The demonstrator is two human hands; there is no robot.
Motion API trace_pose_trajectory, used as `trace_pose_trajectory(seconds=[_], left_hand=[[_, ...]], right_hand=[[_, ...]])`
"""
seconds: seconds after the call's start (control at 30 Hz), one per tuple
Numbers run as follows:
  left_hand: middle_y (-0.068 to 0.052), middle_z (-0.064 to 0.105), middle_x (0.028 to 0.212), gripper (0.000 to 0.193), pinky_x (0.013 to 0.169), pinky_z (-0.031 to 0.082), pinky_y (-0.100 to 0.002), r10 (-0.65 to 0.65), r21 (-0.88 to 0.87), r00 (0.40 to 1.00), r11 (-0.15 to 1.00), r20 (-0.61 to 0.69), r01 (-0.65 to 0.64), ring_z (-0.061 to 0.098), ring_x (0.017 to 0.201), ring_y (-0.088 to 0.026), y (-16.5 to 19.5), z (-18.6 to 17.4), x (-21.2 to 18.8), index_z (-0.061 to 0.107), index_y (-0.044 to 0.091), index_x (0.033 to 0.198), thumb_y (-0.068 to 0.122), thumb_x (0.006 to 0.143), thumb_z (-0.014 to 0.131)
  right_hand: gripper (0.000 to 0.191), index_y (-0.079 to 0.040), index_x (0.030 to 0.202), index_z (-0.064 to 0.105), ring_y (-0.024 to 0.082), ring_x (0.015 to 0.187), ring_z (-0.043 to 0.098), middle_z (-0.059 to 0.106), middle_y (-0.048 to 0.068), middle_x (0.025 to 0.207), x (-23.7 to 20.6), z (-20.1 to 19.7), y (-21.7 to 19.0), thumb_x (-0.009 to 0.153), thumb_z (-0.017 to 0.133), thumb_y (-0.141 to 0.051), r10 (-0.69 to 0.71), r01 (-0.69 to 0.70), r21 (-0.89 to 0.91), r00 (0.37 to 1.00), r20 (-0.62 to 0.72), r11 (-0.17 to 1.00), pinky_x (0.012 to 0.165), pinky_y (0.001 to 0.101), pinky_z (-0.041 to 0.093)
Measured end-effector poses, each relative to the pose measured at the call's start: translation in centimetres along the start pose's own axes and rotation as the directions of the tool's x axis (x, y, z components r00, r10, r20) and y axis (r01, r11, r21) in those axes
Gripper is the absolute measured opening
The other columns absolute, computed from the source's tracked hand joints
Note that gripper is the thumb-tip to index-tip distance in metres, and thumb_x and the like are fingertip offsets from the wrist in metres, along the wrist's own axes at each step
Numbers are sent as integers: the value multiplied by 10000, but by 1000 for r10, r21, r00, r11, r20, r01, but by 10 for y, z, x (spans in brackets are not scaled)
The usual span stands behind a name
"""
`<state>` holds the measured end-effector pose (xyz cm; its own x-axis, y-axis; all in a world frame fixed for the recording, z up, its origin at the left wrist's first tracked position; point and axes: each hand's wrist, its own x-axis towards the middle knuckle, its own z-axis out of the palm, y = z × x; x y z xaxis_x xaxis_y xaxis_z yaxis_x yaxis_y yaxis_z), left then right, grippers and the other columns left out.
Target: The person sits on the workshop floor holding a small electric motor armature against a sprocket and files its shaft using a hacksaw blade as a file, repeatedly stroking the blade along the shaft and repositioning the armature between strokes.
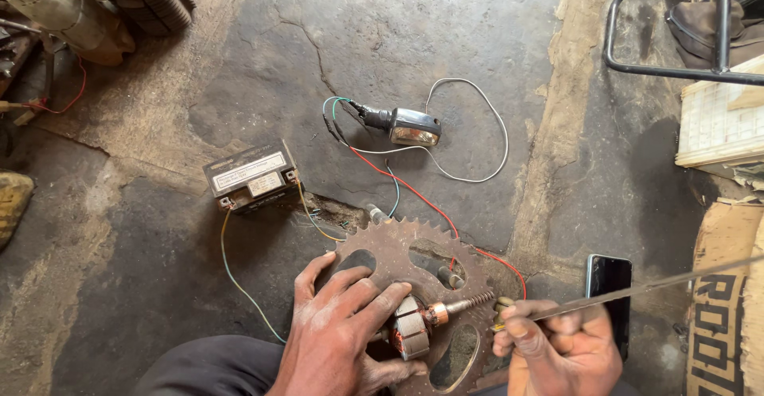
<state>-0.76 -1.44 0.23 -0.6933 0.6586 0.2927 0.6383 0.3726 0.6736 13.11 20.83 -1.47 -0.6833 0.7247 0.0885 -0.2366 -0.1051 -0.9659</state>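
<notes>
On a cracked, oily concrete floor [446, 38], the left hand [338, 328] grips a rotor [414, 326] over a rusty sprocket [398, 253]. The right hand [557, 348] pinches a thin rod [637, 291]. A battery [251, 175] and lamp [414, 125] lie beyond, wired.

A small motor armature [415, 326], with grey laminated core, copper commutator and spiral-toothed shaft pointing right, lies across a rusty toothed sprocket [402, 245] flat on the floor. A thin flat metal blade [637, 288] slants up to the right, its near end close to the shaft tip.
</notes>
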Motion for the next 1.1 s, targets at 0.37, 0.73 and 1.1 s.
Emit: trace_pose_trajectory(seconds=[0.37,0.73,1.1], left_hand=[[-62,695,1010,855,1100,264,-622,-25,-27,997,999,73,27,620,1125,-305,2,-3,2,713,164,1250,497,494,932],[-73,659,969,816,1105,278,-616,-16,-18,999,1000,32,17,626,1089,-290,3,-3,2,718,130,1211,555,541,906],[-71,662,934,774,1093,298,-602,-42,-13,999,999,20,43,626,1064,-300,11,-6,8,715,100,1155,535,544,906]], right_hand=[[317,96,1153,581,225,646,679,725,267,894,-3,1,7,876,733,79,74,-74,-33,997,-19,997,550,355,548],[204,48,1016,570,203,595,689,692,182,749,-11,19,17,870,708,78,-2,-6,-177,999,-50,984,551,331,588],[171,58,880,570,146,520,671,706,162,687,-11,42,6,849,731,7,59,-77,-453,997,-54,888,454,269,563]])
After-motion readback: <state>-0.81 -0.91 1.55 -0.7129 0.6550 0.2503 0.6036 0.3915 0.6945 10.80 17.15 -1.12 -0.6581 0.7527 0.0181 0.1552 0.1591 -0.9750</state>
